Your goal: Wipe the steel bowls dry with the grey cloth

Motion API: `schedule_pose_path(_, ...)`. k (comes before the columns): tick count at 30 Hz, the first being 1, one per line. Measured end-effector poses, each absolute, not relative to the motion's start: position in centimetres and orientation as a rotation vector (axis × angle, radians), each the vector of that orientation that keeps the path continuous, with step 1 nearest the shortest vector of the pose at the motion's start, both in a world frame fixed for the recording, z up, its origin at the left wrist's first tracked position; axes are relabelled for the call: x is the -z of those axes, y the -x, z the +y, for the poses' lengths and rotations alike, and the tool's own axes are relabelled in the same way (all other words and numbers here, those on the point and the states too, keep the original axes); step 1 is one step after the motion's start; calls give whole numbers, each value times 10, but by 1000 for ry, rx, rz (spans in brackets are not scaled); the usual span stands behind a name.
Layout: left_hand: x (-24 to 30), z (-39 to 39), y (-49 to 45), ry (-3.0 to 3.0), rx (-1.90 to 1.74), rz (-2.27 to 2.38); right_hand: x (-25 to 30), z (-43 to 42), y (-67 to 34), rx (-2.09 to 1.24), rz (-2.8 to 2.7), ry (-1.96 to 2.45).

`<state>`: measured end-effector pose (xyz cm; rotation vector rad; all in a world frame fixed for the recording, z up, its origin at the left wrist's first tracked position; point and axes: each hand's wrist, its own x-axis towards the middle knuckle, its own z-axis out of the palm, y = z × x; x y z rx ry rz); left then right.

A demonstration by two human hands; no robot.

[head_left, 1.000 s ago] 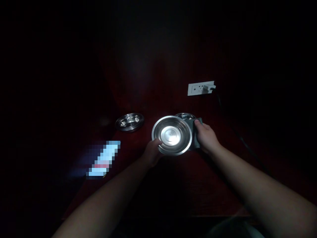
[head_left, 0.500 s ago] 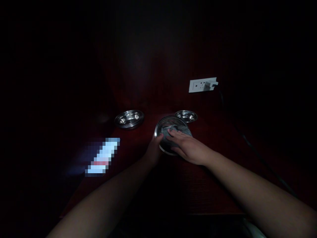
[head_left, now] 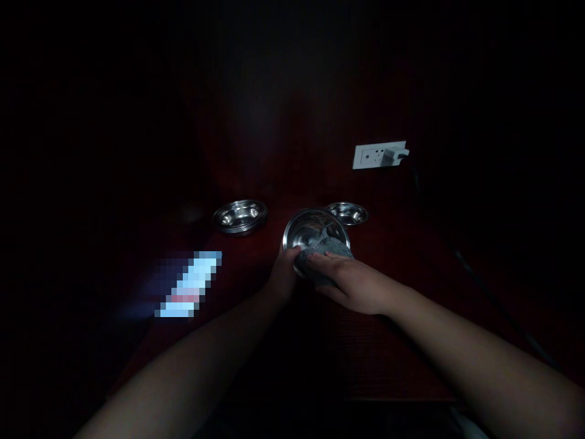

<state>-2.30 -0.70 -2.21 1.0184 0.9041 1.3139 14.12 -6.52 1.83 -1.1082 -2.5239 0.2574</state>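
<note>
A steel bowl is tilted toward me above the dark red table. My left hand grips its left rim, with the thumb over the edge and the other fingers hidden behind or below. A grey woven cloth lies bunched inside the bowl and over its lower right rim. My right hand presses on the cloth, its fingers fairly straight and together; part of the grip is hidden.
Several nested steel bowls stand at the left, and another steel bowl sits behind at the right. A lit, blurred-out screen lies at the left. On the wall is a socket plate with a plug; a cable runs along the right.
My right hand and the cloth have moved down from the middle of the bowl toward its lower rim, baring more of the inside. The left hand keeps its hold.
</note>
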Motion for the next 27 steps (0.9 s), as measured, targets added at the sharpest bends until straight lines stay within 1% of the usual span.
schedule_pose_path(4,18,-9,21,-981,-1309,850,-18,-65,-143,-298,-2524,1048)
schedule_pose_path(11,18,-11,20,-929,-1272,798,-19,-66,-146,-317,-2529,1068)
schedule_pose_path(21,19,-8,20,-881,-1156,749,-18,-65,-155,-116,-2594,1230)
schedule_pose_path(27,14,-10,20,-928,-1198,729,-16,-61,-158,-120,-2626,1218)
